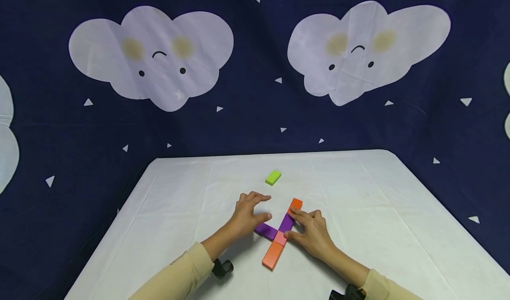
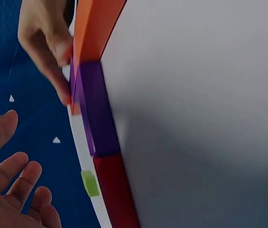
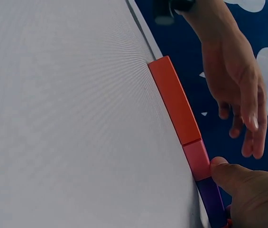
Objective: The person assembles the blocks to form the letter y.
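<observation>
My left hand point(image 1: 246, 215) hovers with fingers spread above the left end of a purple block point(image 1: 265, 231). A red block point(image 2: 116, 190) continues from that purple block in the left wrist view; the left hand hides it in the head view. My right hand point(image 1: 312, 232) rests against the right side of a slanted row, its thumb at a pink block point(image 1: 280, 238) and its fingertips by the far orange block point(image 1: 295, 204). Between these lies a second purple block point(image 1: 286, 223). A longer orange block point(image 1: 273, 255) forms the near end. Pink sits where the side arm meets the row.
A lime green block point(image 1: 273, 177) lies apart, farther back on the white-covered table point(image 1: 350, 189). Behind the table hangs a dark blue cloth point(image 1: 259, 114) with clouds and small triangles. A black wrist camera point(image 1: 223, 268) sits by the left sleeve.
</observation>
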A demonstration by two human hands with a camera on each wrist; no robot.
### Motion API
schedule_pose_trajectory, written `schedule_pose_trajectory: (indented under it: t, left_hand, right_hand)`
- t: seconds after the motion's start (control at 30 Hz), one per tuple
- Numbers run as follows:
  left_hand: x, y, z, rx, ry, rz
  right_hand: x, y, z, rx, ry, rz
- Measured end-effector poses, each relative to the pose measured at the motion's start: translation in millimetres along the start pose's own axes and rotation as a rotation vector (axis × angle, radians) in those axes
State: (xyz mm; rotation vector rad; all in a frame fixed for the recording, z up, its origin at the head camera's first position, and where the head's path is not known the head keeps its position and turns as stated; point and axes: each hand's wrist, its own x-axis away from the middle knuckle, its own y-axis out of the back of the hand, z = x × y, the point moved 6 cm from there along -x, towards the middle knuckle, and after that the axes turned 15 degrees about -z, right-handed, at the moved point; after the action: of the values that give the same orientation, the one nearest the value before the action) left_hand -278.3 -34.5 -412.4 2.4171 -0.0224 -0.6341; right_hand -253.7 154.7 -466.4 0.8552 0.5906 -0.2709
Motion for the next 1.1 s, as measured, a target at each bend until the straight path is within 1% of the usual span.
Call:
schedule_pose_trajectory:
  t: [0.23, 0.37, 0.57, 0.8, 1.0, 1.1]
  left_hand:
    - [-24.5, -7.9, 4.8, -0.038, 0.018, 0.020]
    - [-36.4, -11.5, 9.4, -0.046, 0.032, 0.032]
    - [-52.3, -17.4, 16.7, -0.063, 0.037, 0.043]
    - [-68.1, -22.1, 25.0, -0.056, 0.045, 0.067]
    - [-76.5, -25.8, 35.8, -0.052, 0.069, 0.103]
    - [-81.8, -28.8, 40.4, -0.057, 0.069, 0.122]
  right_hand:
    - [-0.5, 1.2, -0.6, -0.005, -0.001, -0.002]
    - [-0.6, 1.5, 0.1, -0.012, -0.004, -0.004]
    - [-0.6, 1.8, 1.3, -0.011, -0.004, -0.002]
    - [-1.4, 2.6, 1.2, -0.015, -0.015, -0.004]
    - [-0.1, 0.6, 0.6, -0.011, -0.027, 0.005]
    - [0.0, 0.5, 0.1, -0.007, -0.025, 0.002]
